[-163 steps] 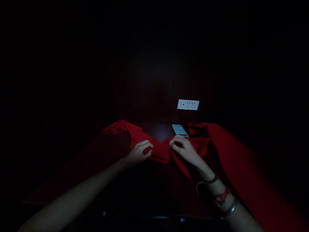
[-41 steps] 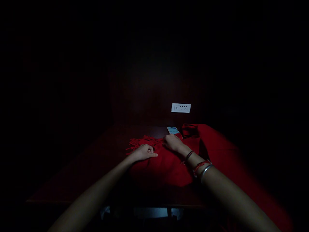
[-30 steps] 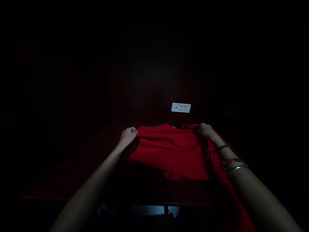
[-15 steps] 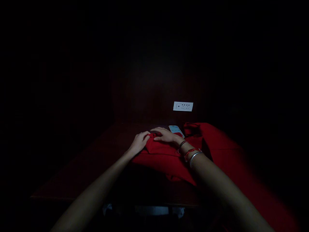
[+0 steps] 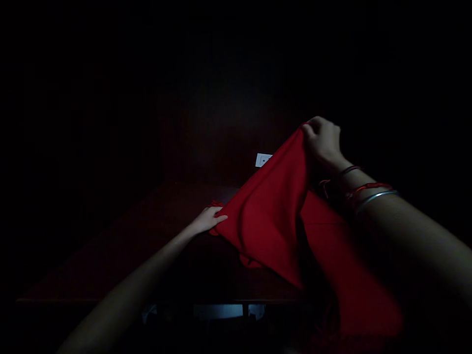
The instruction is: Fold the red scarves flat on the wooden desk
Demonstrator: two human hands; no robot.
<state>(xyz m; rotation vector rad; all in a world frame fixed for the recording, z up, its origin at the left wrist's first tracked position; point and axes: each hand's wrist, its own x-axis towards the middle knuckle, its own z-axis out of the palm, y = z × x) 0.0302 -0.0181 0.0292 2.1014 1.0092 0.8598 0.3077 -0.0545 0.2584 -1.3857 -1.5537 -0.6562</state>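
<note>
A red cloth is stretched between my two hands over a dark table. My right hand pinches its upper edge and holds it raised at the right, with bracelets on the wrist. My left hand grips the cloth's left end low, close to the tabletop, thumb on top. A small bunched bit of red fabric shows just beyond the left fingers. More red fabric hangs down over the right side, below my right forearm. What the cloth is exactly, I cannot tell.
A white wall socket plate is partly covered by the raised cloth. The dark table has its front edge towards me, and pale shapes show beneath it. The surroundings are very dark.
My right hand has moved up and to the right, lifting the cloth's edge into a taut slope. My left hand has stayed low on the cloth. The phone is now out of sight.
</note>
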